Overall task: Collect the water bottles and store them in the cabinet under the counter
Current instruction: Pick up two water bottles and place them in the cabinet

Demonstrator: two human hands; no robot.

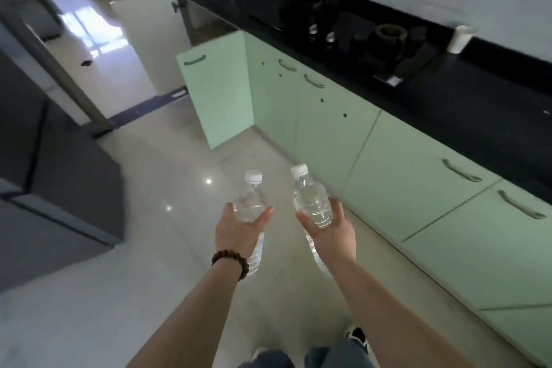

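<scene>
My left hand (pixel 239 231) grips one clear water bottle (pixel 249 203), fingers curled around its body, white cap pointing to 12 o'clock. My right hand (pixel 331 230) grips a second water bottle (pixel 313 203) just beside it, the two apart. Pale tiled floor (pixel 167 188) lies open ahead. At 12 o'clock a green cabinet door (pixel 218 92) stands swung out into the aisle. The black worktop (pixel 448 98) edge runs along from 1 to 3 o'clock.

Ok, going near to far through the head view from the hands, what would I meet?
Left hand and right hand, each holding a water bottle → open green cabinet door → second open door → doorway beyond.
</scene>
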